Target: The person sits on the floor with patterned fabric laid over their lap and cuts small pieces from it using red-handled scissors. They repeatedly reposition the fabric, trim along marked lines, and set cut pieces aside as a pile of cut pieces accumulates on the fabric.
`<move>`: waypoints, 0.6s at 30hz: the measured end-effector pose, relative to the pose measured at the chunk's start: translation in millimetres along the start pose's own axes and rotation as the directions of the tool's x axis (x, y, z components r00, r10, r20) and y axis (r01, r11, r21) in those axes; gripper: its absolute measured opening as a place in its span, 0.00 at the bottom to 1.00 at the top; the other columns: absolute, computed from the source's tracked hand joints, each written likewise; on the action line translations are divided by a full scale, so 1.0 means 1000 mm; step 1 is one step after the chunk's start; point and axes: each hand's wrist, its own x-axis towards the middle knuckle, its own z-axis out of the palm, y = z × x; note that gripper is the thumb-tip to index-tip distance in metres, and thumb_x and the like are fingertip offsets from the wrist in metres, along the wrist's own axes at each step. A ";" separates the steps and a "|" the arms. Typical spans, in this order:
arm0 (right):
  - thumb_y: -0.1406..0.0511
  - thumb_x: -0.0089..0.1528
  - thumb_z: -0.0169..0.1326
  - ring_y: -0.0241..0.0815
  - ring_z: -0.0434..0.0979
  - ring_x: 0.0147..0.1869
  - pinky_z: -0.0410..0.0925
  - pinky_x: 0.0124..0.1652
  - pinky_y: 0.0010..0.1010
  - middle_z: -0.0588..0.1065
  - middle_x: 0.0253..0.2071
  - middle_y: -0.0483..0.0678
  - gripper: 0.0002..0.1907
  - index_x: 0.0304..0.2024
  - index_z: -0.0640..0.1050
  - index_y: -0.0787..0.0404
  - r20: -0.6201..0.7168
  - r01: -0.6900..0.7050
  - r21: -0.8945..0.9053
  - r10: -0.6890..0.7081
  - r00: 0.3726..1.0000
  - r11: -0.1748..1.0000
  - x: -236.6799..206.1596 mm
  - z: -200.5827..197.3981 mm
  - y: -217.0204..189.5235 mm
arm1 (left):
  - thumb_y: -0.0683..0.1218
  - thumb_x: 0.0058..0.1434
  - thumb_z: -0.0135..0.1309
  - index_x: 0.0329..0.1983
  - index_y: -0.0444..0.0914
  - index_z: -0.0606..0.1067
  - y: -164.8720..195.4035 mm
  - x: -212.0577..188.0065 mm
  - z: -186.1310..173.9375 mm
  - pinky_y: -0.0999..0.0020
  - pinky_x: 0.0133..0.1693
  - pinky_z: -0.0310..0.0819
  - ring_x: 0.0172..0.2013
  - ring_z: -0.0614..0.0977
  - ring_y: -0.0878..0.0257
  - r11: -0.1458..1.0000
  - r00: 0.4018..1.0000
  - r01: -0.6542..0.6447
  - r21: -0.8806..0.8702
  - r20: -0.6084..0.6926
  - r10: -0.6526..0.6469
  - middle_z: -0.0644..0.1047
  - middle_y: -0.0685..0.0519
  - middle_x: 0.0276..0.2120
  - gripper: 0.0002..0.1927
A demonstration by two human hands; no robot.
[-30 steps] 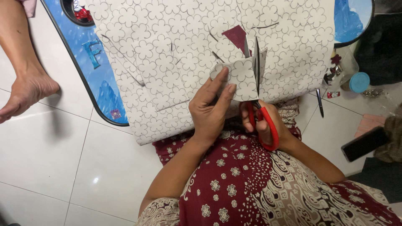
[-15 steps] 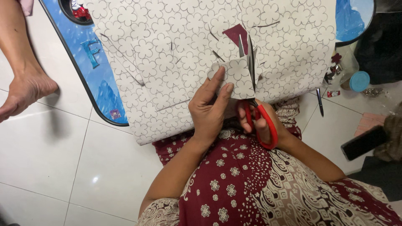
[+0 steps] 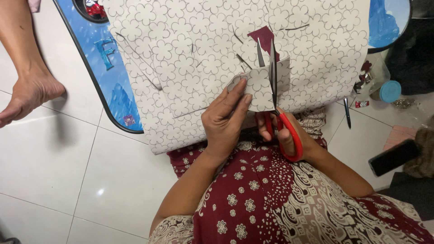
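Head view shows us our left hand [image 3: 224, 121] pinching a small cut piece of flower-patterned paper [image 3: 261, 86] between thumb and fingers, lifting its edge off the large patterned sheet [image 3: 181, 58] that lies over our lap and the white tiled floor [image 3: 54, 171]. Our right hand [image 3: 289, 135] grips the red-handled scissors [image 3: 282, 122], fingers through the loops, and the blades point up and away from us, parted, with the piece of paper between them. Just above the blades a dark red gap shows where the sheet is already cut out. Under the sheet lies a blue board [image 3: 108, 68] with a dark rim. To the left, well apart, another person's bare foot [image 3: 27, 92] rests on the floor. On the right lie a pen [image 3: 347, 113] and a dark phone [image 3: 393, 157].
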 end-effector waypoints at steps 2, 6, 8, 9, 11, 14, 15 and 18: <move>0.19 0.43 0.38 0.31 0.64 0.27 0.60 0.28 0.25 0.64 0.27 0.40 0.56 0.39 0.69 0.62 -0.008 -0.005 0.023 0.005 1.000 1.000 0.001 0.001 0.003 | 0.37 0.69 0.59 0.61 0.36 0.77 -0.001 0.000 0.001 0.70 0.57 0.78 0.54 0.83 0.62 0.999 0.999 0.044 -0.018 -0.013 -0.045 0.82 0.44 0.52 0.17; 0.21 0.44 0.45 0.30 0.65 0.26 0.63 0.26 0.25 0.65 0.29 0.40 0.52 0.38 0.67 0.62 -0.022 -0.007 0.142 0.010 1.000 0.990 0.000 0.002 0.009 | 0.37 0.69 0.59 0.61 0.36 0.77 -0.005 -0.002 0.001 0.70 0.59 0.78 0.55 0.83 0.63 0.999 0.999 0.034 -0.016 -0.032 -0.035 0.82 0.44 0.51 0.17; 0.23 0.47 0.46 0.29 0.65 0.24 0.62 0.24 0.24 0.64 0.24 0.39 0.50 0.37 0.67 0.61 -0.010 -0.036 0.142 0.038 0.999 0.989 0.000 0.000 0.010 | 0.37 0.69 0.59 0.62 0.36 0.76 -0.008 -0.004 0.000 0.71 0.57 0.78 0.54 0.82 0.64 0.998 0.996 0.060 -0.028 -0.066 -0.061 0.82 0.44 0.53 0.18; 0.23 0.48 0.45 0.30 0.65 0.23 0.63 0.23 0.24 0.65 0.23 0.39 0.49 0.37 0.67 0.61 -0.011 -0.064 0.098 0.066 0.998 0.993 0.000 -0.001 0.009 | 0.38 0.69 0.58 0.62 0.37 0.76 -0.009 -0.004 -0.001 0.71 0.55 0.78 0.53 0.82 0.64 0.997 0.994 0.071 -0.034 -0.085 -0.074 0.81 0.44 0.54 0.18; 0.24 0.50 0.43 0.30 0.65 0.20 0.63 0.22 0.25 0.65 0.20 0.39 0.47 0.35 0.68 0.60 -0.011 -0.121 0.010 0.121 0.993 0.993 0.001 -0.003 0.008 | 0.38 0.72 0.57 0.65 0.37 0.74 -0.011 0.000 -0.007 0.68 0.63 0.76 0.57 0.82 0.63 1.000 0.993 0.008 -0.017 -0.119 -0.010 0.81 0.45 0.56 0.19; 0.24 0.53 0.39 0.29 0.70 0.23 0.68 0.24 0.24 0.66 0.21 0.35 0.46 0.35 0.70 0.59 0.092 -0.077 -0.183 0.095 0.991 0.980 0.006 -0.006 0.002 | 0.38 0.73 0.55 0.69 0.39 0.71 -0.010 0.008 -0.020 0.69 0.57 0.77 0.53 0.81 0.65 1.000 0.968 0.008 -0.002 -0.250 -0.008 0.81 0.47 0.57 0.21; 0.24 0.53 0.38 0.30 0.67 0.23 0.65 0.25 0.25 0.65 0.21 0.36 0.47 0.38 0.70 0.59 0.140 -0.068 -0.188 0.096 0.986 0.980 0.006 -0.006 -0.001 | 0.39 0.73 0.55 0.70 0.40 0.70 -0.008 0.010 -0.024 0.71 0.52 0.78 0.49 0.81 0.67 1.000 0.951 0.028 0.001 -0.307 -0.026 0.81 0.47 0.57 0.22; 0.22 0.51 0.35 0.31 0.63 0.24 0.60 0.26 0.27 0.62 0.22 0.36 0.52 0.46 0.71 0.59 0.246 -0.047 -0.239 0.107 0.963 0.970 0.006 -0.006 -0.011 | 0.37 0.78 0.52 0.72 0.40 0.66 0.000 0.022 -0.035 0.71 0.61 0.74 0.61 0.76 0.68 0.993 0.935 -0.116 0.024 -0.335 0.117 0.72 0.45 0.66 0.21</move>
